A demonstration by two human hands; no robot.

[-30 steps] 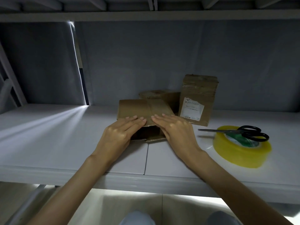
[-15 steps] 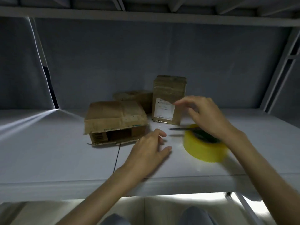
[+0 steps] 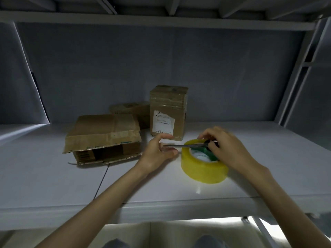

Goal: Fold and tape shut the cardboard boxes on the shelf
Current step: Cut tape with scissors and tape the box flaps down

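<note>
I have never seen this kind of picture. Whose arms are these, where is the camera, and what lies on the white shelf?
No machine is here: a person wears a camera on the head, looking down at their own bare arms. On the white shelf lie an unsealed cardboard box with its front flap open, a flatter box behind it, and an upright taped box with a label. A yellow tape roll carries black scissors on top. The right hand grips the scissor handles; the left hand reaches to the blade tip, which lies between its thumb and fingers.
</note>
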